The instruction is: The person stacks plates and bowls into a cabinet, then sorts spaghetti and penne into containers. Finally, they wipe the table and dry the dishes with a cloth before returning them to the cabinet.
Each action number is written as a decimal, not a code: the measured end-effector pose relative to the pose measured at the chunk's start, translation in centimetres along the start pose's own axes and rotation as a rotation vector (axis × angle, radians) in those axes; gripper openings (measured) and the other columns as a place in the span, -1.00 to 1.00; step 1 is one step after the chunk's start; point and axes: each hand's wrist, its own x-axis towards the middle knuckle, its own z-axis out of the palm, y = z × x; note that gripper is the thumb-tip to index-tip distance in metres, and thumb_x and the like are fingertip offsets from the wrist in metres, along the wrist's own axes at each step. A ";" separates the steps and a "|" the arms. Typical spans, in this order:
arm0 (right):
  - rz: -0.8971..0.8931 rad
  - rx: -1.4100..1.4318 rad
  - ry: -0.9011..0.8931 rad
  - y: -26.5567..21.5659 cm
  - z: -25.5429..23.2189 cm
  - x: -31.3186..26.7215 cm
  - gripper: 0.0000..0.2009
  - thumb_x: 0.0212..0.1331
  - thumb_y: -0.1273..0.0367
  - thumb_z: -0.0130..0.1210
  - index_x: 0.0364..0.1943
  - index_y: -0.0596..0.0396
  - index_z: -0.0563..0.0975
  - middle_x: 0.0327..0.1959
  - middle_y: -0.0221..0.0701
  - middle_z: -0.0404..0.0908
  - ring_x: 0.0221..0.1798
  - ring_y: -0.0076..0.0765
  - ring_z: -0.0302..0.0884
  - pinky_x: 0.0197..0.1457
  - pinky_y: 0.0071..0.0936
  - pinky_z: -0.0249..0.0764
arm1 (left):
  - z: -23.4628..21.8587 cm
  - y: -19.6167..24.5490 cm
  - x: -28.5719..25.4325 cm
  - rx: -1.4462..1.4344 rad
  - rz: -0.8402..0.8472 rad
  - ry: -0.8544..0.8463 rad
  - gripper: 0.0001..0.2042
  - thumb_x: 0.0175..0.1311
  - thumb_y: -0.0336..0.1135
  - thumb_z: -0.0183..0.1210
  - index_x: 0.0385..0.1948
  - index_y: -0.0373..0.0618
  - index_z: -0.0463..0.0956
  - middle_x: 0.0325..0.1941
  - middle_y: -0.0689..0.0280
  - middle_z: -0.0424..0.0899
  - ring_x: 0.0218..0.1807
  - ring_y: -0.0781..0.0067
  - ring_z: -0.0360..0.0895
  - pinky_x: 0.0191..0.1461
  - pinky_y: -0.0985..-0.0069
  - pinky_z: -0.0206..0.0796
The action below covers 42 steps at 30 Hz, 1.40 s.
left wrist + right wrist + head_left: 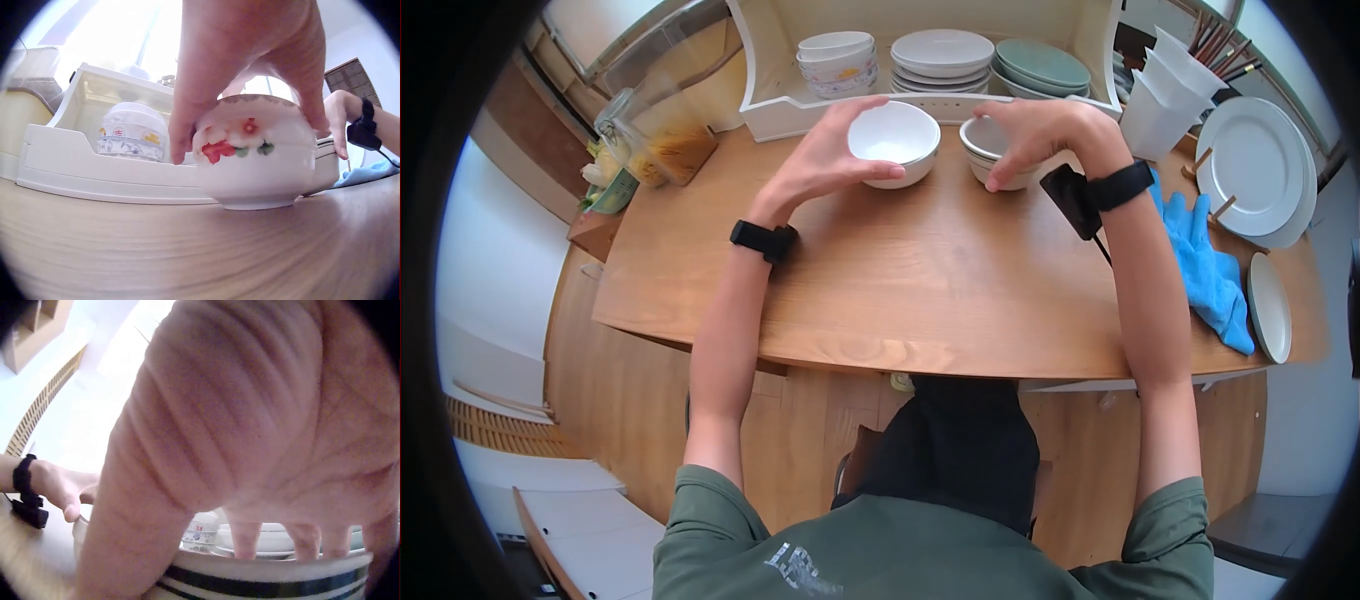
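My left hand [832, 152] grips a white bowl [897, 138] by its sides, thumb at the near side and fingers round the far rim. Red flowers and green leaves decorate that bowl [253, 169] in the left wrist view, and its foot is right at the tabletop. To its right, my right hand [1055, 132] spans a small stack of bowls [982, 160], with the thumb on the near side and the fingers over the far rim. Dark green bands circle the upper bowl [269, 586] in the right wrist view. The palm hides much of it.
Behind the bowls, a cream shelf [800, 117] holds patterned bowls [837, 65], white plates [941, 50] and green plates [1045, 65]. Blue gloves [1205, 265], a small dish [1270, 308] and racked plates [1255, 165] stand at right. Glass jars [645, 150] stand at left.
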 end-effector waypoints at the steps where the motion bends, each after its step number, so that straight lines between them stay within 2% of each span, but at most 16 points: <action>1: 0.002 0.004 -0.013 0.1 0.0 0.0 0.02 -0.26 0.03 0.43 0.36 0.13 0.18 0.25 0.02 0.38 0.30 0.01 0.36 0.33 -0.29 0.31 | 0.0 0.0 0.0 0.005 0.007 0.015 -0.09 -0.17 0.05 0.49 0.27 -0.19 0.29 0.32 -0.03 0.32 0.37 0.04 0.24 0.42 0.23 0.11; 6: 0.041 0.100 -0.007 0.8 0.3 0.2 0.00 -0.23 0.03 0.40 0.36 0.17 0.19 0.26 0.01 0.39 0.30 -0.04 0.37 0.32 -0.33 0.30 | -0.3 0.2 0.0 -0.020 0.028 0.067 -0.16 -0.13 0.03 0.47 0.24 -0.16 0.32 0.30 0.01 0.35 0.36 0.10 0.26 0.39 0.26 0.14; 9: -0.003 0.084 -0.003 1.3 0.2 0.8 0.02 -0.25 -0.01 0.41 0.34 0.20 0.20 0.26 0.02 0.39 0.30 -0.03 0.37 0.32 -0.33 0.30 | -1.2 0.5 0.3 -0.041 0.066 0.178 -0.16 -0.12 0.03 0.46 0.25 -0.16 0.31 0.27 0.04 0.40 0.33 0.15 0.30 0.36 0.28 0.17; 12: -0.022 0.036 0.016 1.0 0.1 0.2 0.02 -0.28 -0.05 0.42 0.31 0.21 0.24 0.21 0.04 0.42 0.28 0.00 0.38 0.31 -0.30 0.32 | -2.8 0.3 0.9 -0.150 0.045 0.221 -0.20 0.00 0.12 0.36 0.25 -0.15 0.29 0.21 0.09 0.45 0.26 0.22 0.37 0.33 0.31 0.22; 14: -0.032 0.044 0.029 1.0 0.2 0.1 0.00 -0.28 -0.05 0.42 0.29 0.22 0.26 0.18 0.05 0.45 0.26 0.03 0.40 0.30 -0.29 0.34 | -4.1 -0.1 1.0 -0.564 -0.104 0.135 -0.26 0.14 0.19 0.22 0.25 -0.16 0.29 0.17 0.13 0.48 0.22 0.28 0.42 0.28 0.35 0.27; 15: -0.043 0.050 0.032 1.2 0.4 0.5 -0.01 -0.27 -0.04 0.42 0.28 0.22 0.27 0.16 0.05 0.46 0.24 0.03 0.41 0.28 -0.27 0.35 | -4.3 0.1 1.0 -0.654 -0.068 0.108 -0.31 0.27 0.23 0.06 0.22 -0.18 0.30 0.17 0.16 0.47 0.23 0.33 0.42 0.27 0.34 0.31; 16: -0.055 0.049 0.044 1.1 0.3 0.3 -0.01 -0.27 -0.04 0.42 0.28 0.22 0.27 0.16 0.05 0.46 0.24 0.03 0.41 0.28 -0.27 0.35 | -4.3 0.5 1.0 -0.639 -0.065 0.116 -0.31 0.27 0.23 0.06 0.22 -0.18 0.30 0.17 0.16 0.47 0.23 0.33 0.42 0.27 0.34 0.31; 18: -0.028 0.028 0.043 0.7 0.2 0.0 0.00 -0.27 -0.04 0.42 0.29 0.22 0.26 0.17 0.04 0.46 0.25 0.04 0.41 0.27 -0.27 0.36 | -4.5 1.0 1.3 -0.834 -0.080 0.149 -0.35 0.33 0.18 0.02 0.22 -0.21 0.29 0.18 0.16 0.46 0.23 0.34 0.42 0.29 0.31 0.33; 19: -0.015 0.036 0.034 0.6 0.1 -0.2 0.01 -0.26 -0.05 0.41 0.30 0.21 0.24 0.18 0.04 0.45 0.25 0.05 0.40 0.27 -0.26 0.36 | -4.7 1.0 1.4 -0.841 -0.078 0.117 -0.36 0.36 0.18 -0.03 0.24 -0.21 0.27 0.21 0.16 0.44 0.24 0.34 0.42 0.30 0.29 0.33; 25: 0.045 0.057 -0.006 0.2 -0.2 -0.6 0.03 -0.26 -0.06 0.40 0.34 0.17 0.20 0.24 0.01 0.40 0.29 0.02 0.36 0.32 -0.27 0.33 | -4.8 1.1 1.9 -0.945 -0.084 0.089 -0.31 0.34 0.25 -0.07 0.28 -0.16 0.24 0.26 0.17 0.42 0.23 0.32 0.44 0.23 0.29 0.39; 30: 0.044 0.061 -0.013 0.3 0.0 -0.1 0.03 -0.27 -0.06 0.41 0.35 0.15 0.20 0.26 0.00 0.37 0.30 0.02 0.35 0.33 -0.25 0.32 | -4.2 0.9 1.6 -1.004 -0.076 0.094 -0.29 0.32 0.29 -0.07 0.29 -0.14 0.23 0.25 0.18 0.44 0.21 0.32 0.47 0.15 0.32 0.46; 38: 0.173 0.023 0.006 -2.1 0.5 -1.3 0.16 -0.32 -0.08 0.43 0.41 0.13 0.05 0.39 0.13 0.10 0.36 0.12 0.25 0.39 -0.26 0.26 | -3.1 1.7 0.8 -1.020 -0.078 0.166 -0.24 0.25 0.36 -0.02 0.25 -0.14 0.26 0.22 0.16 0.45 0.17 0.34 0.48 0.10 0.36 0.46; 40: 0.120 0.005 0.031 -1.5 1.0 -0.7 0.12 -0.26 -0.07 0.42 0.40 0.15 0.07 0.39 0.12 0.12 0.37 0.11 0.23 0.41 -0.27 0.24 | -3.1 1.7 0.7 -0.825 0.002 0.185 -0.23 0.11 0.30 0.20 0.16 -0.18 0.30 0.17 0.13 0.46 0.23 0.25 0.43 0.18 0.35 0.37; 41: 0.063 -0.005 0.060 -1.0 0.9 -0.5 0.08 -0.21 -0.06 0.41 0.39 0.18 0.10 0.39 0.11 0.13 0.39 0.10 0.21 0.42 -0.28 0.22 | -3.1 1.8 0.7 -0.834 0.005 0.190 -0.23 0.11 0.30 0.20 0.16 -0.18 0.30 0.17 0.13 0.46 0.23 0.25 0.43 0.18 0.35 0.37; 42: 0.067 -0.016 0.056 -0.4 0.5 -0.5 0.08 -0.21 -0.06 0.41 0.39 0.18 0.10 0.39 0.11 0.13 0.39 0.10 0.21 0.42 -0.28 0.22 | -2.9 2.1 0.7 -0.637 0.079 0.286 -0.22 -0.01 0.21 0.33 0.13 -0.19 0.30 0.17 0.10 0.44 0.27 0.20 0.38 0.23 0.32 0.32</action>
